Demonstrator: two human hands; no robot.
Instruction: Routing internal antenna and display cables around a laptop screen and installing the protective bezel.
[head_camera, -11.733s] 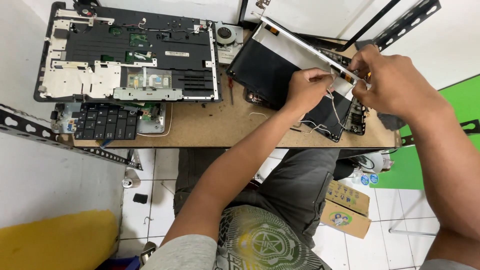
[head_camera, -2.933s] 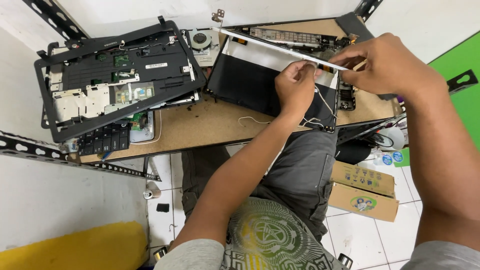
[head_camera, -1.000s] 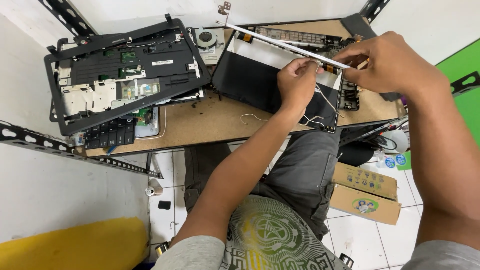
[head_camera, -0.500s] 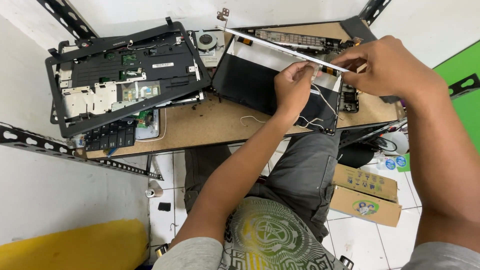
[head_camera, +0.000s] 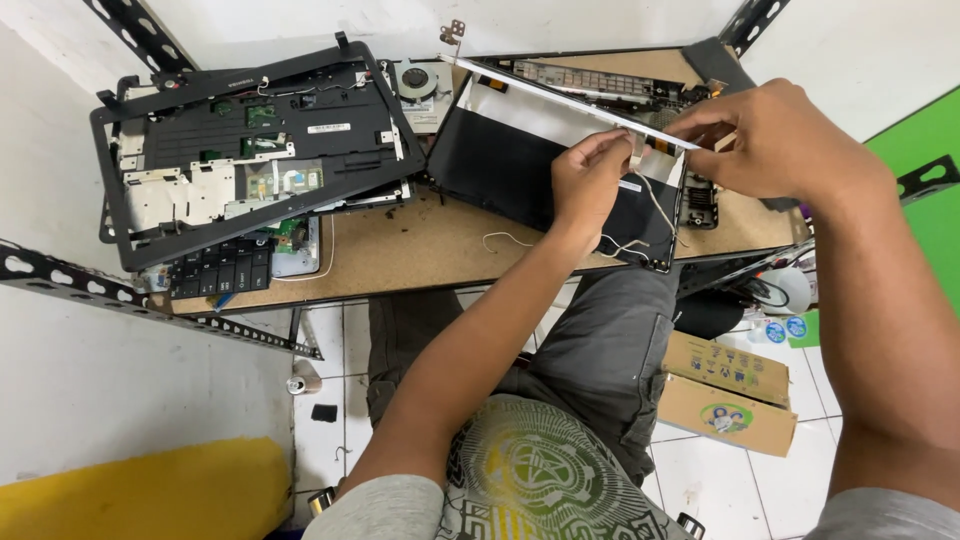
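**Both hands on a laptop screen panel at the desk's right half**

Left hand (head_camera: 590, 180) sits over the dark screen panel (head_camera: 510, 170), thumb + forefinger pinched narrow on a small pale tab or cable end at the panel's upper edge; can't tell exactly what the bit is. Right hand (head_camera: 770, 140) is at 3 o'clock from the left one, fingers curled shut around the right end of the long thin metal strip (head_camera: 560, 95) that runs along the panel's top edge, from 10 o'clock down toward 4 o'clock. A hinge bracket (head_camera: 455, 30) sticks up at the strip's far-left end.

Thin white wires (head_camera: 655, 205) trail from under the left hand across the panel's lower right corner; another loose wire loop (head_camera: 505, 240) lies on the wooden desk (head_camera: 400, 255) just beside the panel's bottom edge.

At 9 o'clock from the panel: an opened laptop base (head_camera: 250, 150), black w/ silver shielding, tilted, resting partly on a keyboard (head_camera: 220, 270). A cooling fan (head_camera: 420, 82) sits btwn base and panel, near the desk's back edge. More circuit parts (head_camera: 600, 80) lie behind the strip at 12 o'clock.

Below the desk, at 5 o'clock: two cardboard boxes (head_camera: 725, 390) on the tiled floor (head_camera: 330, 340).
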